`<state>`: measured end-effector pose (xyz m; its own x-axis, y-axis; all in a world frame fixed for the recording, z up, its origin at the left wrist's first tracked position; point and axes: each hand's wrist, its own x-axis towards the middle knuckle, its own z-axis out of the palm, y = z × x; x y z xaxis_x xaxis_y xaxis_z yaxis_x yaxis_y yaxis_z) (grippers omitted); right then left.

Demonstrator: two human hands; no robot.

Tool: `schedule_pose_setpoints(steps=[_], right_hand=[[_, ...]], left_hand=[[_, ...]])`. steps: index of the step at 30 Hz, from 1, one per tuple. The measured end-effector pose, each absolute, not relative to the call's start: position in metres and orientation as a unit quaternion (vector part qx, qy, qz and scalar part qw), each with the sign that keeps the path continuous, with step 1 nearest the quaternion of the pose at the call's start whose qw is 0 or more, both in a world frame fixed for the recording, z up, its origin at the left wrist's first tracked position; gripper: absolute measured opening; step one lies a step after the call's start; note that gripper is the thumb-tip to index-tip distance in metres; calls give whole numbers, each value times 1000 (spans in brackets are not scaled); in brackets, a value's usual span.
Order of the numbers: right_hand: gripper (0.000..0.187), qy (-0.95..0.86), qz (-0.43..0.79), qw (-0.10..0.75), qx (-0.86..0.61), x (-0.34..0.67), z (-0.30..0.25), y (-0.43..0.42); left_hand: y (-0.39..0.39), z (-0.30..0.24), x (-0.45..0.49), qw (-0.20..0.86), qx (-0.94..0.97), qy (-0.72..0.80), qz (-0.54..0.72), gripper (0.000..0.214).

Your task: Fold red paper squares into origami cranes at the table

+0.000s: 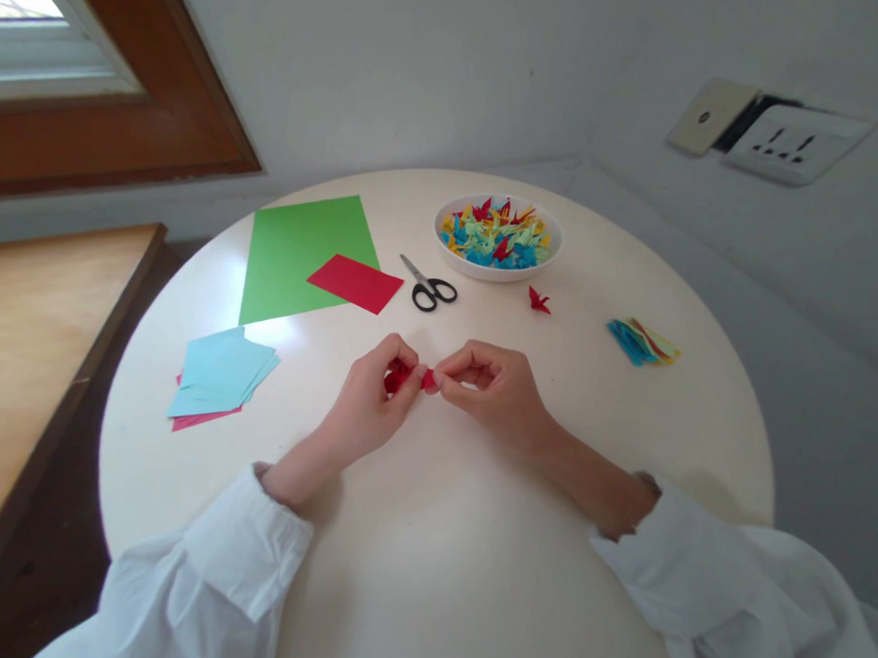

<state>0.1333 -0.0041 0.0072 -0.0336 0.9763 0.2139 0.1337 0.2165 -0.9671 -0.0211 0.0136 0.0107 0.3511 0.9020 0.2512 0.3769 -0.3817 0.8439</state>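
A small piece of folded red paper is pinched between my two hands over the middle of the round table. My left hand grips it from the left, thumb against forefinger, with part of the red paper showing inside the curled fingers. From the right, the thumb and forefinger of my right hand close on its other end. Much of the paper is covered by the fingers, so its exact shape is hidden. Beyond my right hand a small red paper crane lies on the table.
A white bowl of colourful paper cranes stands at the back, beside black-handled scissors. A red rectangle overlaps a green sheet. Light-blue paper squares lie left, several folded strips right. A wall socket is at right.
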Motion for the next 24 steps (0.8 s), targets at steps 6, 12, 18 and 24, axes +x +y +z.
schedule_pose_setpoints(steps=[6,12,18,24], right_hand=[[11,-582,420,516,-467,133,6,-4],[15,-564,436,519,-472,132,5,-3],[20,-550,458,531,-454,132,2,-1],[20,-554,478,534,-423,132,-1,1]], left_hand=[[14,10,-22,352,742,435,368,10],[15,7,-22,347,745,436,367,9],[15,7,-22,335,746,445,364,9],[15,9,-22,314,743,454,379,9]])
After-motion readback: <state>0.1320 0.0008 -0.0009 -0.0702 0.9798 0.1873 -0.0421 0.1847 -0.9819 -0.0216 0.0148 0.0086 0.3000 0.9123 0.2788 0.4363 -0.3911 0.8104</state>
